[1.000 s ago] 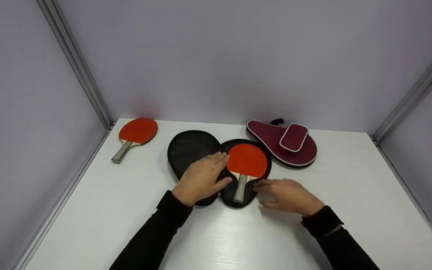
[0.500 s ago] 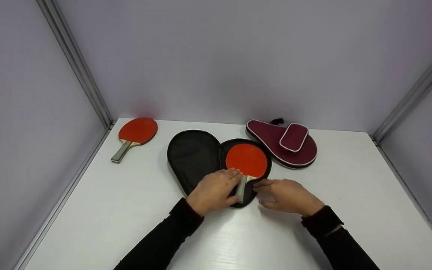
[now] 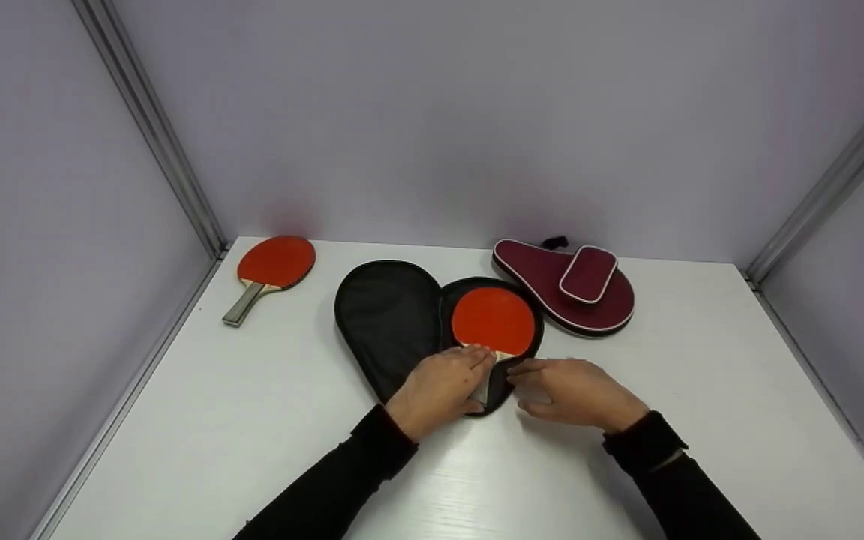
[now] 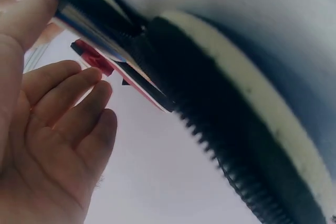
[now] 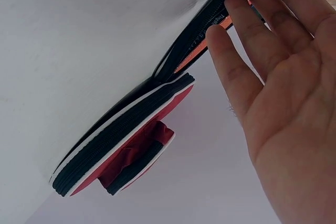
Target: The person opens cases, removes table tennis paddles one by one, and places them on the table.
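Observation:
A black zippered paddle case (image 3: 388,319) lies unfolded on the white table, its two halves side by side. In its right half rests a table tennis paddle (image 3: 493,320), red rubber up, with the handle toward me. My left hand (image 3: 438,388) lies over the handle, which it mostly hides, its fingers near the paddle's neck. In the left wrist view, the left thumb (image 4: 30,17) touches the handle end or case rim; which one is unclear. My right hand (image 3: 578,394) touches the case's right edge with its fingertips, fingers nearly straight in the right wrist view.
A second red paddle (image 3: 277,262) lies at the back left of the table (image 3: 207,420). At the back right, a maroon paddle case (image 3: 601,313) with white piping and a small front pocket (image 3: 588,275) sits close to the black case. Walls enclose the back and sides.
My left hand has moved right and toward me, from the case's middle fold onto the paddle handle. The right hand and the cases have stayed in place.

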A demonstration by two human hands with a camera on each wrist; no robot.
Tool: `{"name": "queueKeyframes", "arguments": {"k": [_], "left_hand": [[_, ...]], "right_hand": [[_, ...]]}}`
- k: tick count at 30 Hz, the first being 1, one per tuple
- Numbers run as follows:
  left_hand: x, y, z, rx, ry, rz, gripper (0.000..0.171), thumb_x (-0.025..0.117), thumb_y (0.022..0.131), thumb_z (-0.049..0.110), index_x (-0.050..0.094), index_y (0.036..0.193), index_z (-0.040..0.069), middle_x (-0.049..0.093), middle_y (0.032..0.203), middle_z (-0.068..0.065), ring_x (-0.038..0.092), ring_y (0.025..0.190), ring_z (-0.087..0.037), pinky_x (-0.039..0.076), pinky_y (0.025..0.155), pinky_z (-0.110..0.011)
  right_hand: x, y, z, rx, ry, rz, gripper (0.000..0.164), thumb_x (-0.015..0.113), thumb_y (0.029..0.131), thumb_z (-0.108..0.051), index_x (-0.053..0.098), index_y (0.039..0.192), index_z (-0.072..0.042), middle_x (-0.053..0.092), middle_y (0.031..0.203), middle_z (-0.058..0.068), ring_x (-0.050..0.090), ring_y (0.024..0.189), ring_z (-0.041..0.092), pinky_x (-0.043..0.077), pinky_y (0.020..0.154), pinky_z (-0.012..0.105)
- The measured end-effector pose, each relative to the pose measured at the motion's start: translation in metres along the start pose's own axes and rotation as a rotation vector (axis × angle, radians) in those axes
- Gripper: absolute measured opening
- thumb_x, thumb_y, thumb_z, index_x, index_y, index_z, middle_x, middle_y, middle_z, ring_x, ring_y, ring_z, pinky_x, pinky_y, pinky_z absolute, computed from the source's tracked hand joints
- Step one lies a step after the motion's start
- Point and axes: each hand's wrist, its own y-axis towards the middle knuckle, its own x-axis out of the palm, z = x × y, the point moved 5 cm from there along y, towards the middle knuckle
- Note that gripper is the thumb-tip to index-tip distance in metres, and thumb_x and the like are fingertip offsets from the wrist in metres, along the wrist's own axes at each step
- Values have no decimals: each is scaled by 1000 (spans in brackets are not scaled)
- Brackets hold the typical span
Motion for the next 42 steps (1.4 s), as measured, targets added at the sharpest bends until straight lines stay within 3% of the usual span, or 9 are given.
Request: {"name": "queueKeyframes", "arguments": {"k": [5, 10, 18, 26, 34, 39, 42], "left_hand": [[0, 0, 6, 28, 117, 37, 83, 87, 103, 61, 65, 169, 16, 70, 169, 2, 68, 157, -11, 54, 132, -29], [0, 1, 10, 53, 145, 108, 72, 89, 103, 57, 71, 161, 17, 75, 164, 3, 71, 153, -10, 56, 129, -27], [-2, 4, 9, 77, 242, 229, 38, 81, 112, 28, 81, 150, 20, 83, 151, 6, 78, 140, -5, 61, 121, -22], [-15, 3, -1, 46, 199, 297, 39, 86, 107, 36, 84, 142, 19, 86, 145, 6, 81, 136, -8, 64, 116, -24], [-28, 1, -10, 36, 154, 383, 32, 84, 107, 31, 88, 136, 18, 88, 141, 5, 84, 131, -8, 67, 112, -25], [-33, 0, -14, 40, 182, 421, 31, 84, 108, 29, 89, 135, 17, 88, 138, 5, 84, 129, -7, 67, 110, -24], [-36, -2, -17, 35, 235, 404, 30, 83, 110, 25, 88, 139, 18, 88, 139, 5, 84, 130, -6, 67, 108, -22]], "right_hand": [[0, 1, -1, -11, -3, -6, 37, 84, 104, -23, 88, 141, -19, 85, 147, 1, 86, 123, 26, 74, 98, 48], [1, 1, 0, 0, 9, -19, 37, 83, 105, -23, 87, 142, -18, 84, 148, 2, 85, 125, 26, 74, 99, 48], [1, 2, 1, 14, 35, -27, 37, 83, 106, -23, 87, 142, -16, 85, 147, 2, 85, 127, 26, 73, 102, 49], [1, 1, 0, 33, 45, -31, 39, 83, 104, -23, 86, 142, -14, 85, 146, 4, 86, 123, 28, 73, 101, 50], [3, 3, 3, 57, 65, -48, 38, 82, 106, -24, 86, 142, -15, 84, 148, 3, 85, 124, 29, 72, 102, 51], [3, 3, 3, 41, 62, -41, 36, 83, 106, -23, 87, 140, -16, 84, 147, 2, 85, 124, 28, 72, 102, 50], [3, 3, 2, 35, 61, -42, 35, 83, 105, -23, 88, 140, -16, 85, 147, 2, 85, 124, 27, 72, 101, 50]]}}
